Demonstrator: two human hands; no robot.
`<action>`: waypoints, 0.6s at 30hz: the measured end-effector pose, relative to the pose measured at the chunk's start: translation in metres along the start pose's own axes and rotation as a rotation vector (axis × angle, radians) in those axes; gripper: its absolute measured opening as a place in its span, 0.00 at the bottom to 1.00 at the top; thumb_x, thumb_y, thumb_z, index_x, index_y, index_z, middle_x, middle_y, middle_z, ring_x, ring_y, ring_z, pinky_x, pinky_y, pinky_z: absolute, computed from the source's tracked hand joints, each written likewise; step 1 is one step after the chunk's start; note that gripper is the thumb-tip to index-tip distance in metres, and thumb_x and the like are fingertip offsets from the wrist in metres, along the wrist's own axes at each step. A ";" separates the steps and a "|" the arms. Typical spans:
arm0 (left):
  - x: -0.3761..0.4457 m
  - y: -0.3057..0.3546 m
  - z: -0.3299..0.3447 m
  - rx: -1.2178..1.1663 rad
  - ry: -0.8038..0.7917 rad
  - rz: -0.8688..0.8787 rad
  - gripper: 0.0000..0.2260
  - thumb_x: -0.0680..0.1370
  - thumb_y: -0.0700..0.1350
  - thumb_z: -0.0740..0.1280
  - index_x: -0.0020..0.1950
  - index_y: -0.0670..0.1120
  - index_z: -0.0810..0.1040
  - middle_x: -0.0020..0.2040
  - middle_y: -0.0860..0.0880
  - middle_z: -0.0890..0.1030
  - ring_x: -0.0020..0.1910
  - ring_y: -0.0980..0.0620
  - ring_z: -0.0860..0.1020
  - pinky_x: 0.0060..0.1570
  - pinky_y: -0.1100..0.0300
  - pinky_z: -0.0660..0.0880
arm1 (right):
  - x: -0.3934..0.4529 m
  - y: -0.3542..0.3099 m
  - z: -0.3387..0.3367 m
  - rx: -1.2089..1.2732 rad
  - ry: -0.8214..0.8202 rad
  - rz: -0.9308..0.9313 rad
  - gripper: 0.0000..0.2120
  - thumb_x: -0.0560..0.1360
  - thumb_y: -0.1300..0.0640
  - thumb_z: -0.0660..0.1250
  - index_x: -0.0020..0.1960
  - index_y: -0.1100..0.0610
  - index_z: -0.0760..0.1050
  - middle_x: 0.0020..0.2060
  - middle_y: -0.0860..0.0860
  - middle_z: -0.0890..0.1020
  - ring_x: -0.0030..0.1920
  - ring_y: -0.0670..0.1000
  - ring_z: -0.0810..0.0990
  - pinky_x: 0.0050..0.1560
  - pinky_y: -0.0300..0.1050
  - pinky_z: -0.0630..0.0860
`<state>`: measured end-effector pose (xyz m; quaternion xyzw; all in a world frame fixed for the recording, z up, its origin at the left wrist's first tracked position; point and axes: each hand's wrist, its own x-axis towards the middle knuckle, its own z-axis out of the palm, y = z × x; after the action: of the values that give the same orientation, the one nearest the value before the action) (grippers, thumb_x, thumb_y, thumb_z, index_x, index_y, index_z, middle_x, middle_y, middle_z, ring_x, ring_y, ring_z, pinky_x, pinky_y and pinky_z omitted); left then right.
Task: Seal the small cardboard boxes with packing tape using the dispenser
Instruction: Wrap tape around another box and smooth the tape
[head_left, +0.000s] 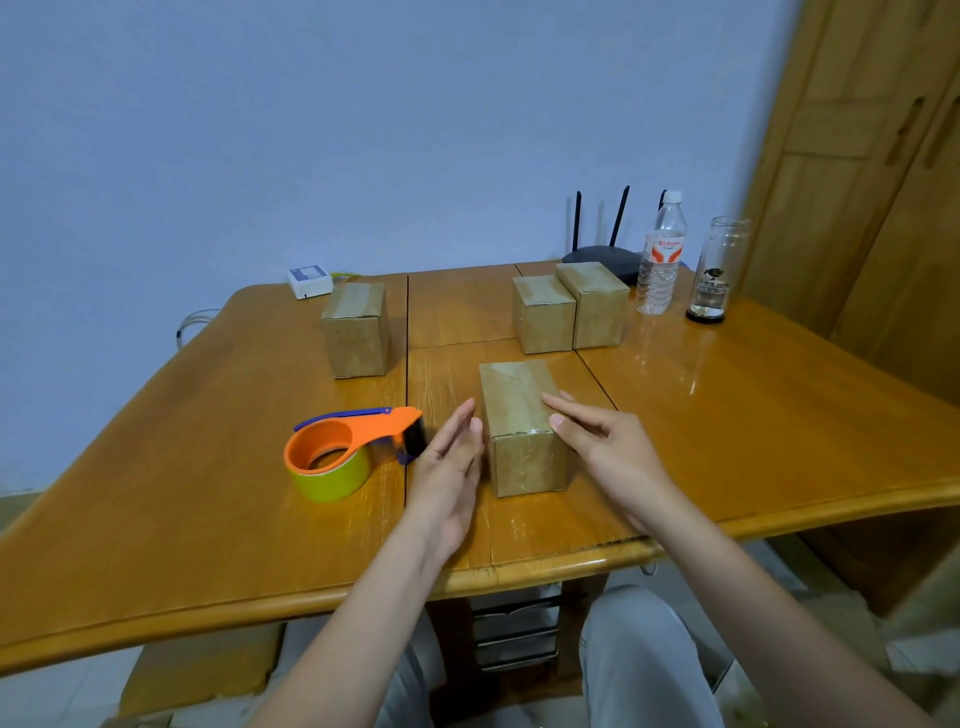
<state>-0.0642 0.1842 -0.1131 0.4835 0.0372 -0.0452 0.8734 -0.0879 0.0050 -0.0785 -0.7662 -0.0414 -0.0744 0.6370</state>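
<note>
A small cardboard box (514, 410) with tape along its top stands near the table's front edge. My left hand (452, 467) is beside its left face with fingers straight, barely apart from it. My right hand (597, 441) lies at the box's right top edge, fingertips touching the top. The orange tape dispenser (353, 441) with a yellowish tape roll lies on the table just left of my left hand. Three more small boxes stand farther back: one at the left (357, 327), two side by side (543, 312) (595, 301) at the right.
The wooden table (208, 467) has seams between its panels. At the back right stand a plastic water bottle (662, 254), a glass jar (717, 270) and a black router (602, 254). A small white device (309, 280) sits at the back left. A wooden wardrobe (872, 156) is on the right.
</note>
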 end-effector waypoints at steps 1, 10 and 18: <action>0.000 -0.001 0.004 -0.030 -0.002 -0.027 0.23 0.74 0.45 0.72 0.70 0.52 0.76 0.64 0.48 0.81 0.64 0.50 0.79 0.64 0.52 0.75 | 0.000 0.001 0.000 0.007 0.007 -0.001 0.14 0.80 0.55 0.69 0.64 0.44 0.80 0.73 0.47 0.73 0.73 0.42 0.68 0.67 0.37 0.65; 0.000 -0.007 0.019 -0.138 0.083 -0.111 0.17 0.84 0.37 0.59 0.68 0.54 0.76 0.62 0.45 0.82 0.61 0.47 0.80 0.60 0.47 0.79 | 0.003 0.006 0.010 0.006 0.065 -0.009 0.14 0.81 0.55 0.67 0.64 0.44 0.81 0.73 0.45 0.73 0.73 0.42 0.68 0.67 0.39 0.67; -0.003 -0.010 0.023 -0.078 0.085 -0.077 0.16 0.83 0.50 0.60 0.70 0.52 0.74 0.62 0.45 0.82 0.60 0.48 0.80 0.60 0.49 0.78 | 0.000 0.002 0.013 -0.028 0.095 -0.025 0.14 0.82 0.55 0.66 0.65 0.45 0.80 0.71 0.47 0.75 0.72 0.41 0.69 0.61 0.30 0.66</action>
<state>-0.0682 0.1594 -0.1091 0.4487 0.0947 -0.0567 0.8869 -0.0871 0.0178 -0.0831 -0.7702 -0.0198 -0.1192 0.6263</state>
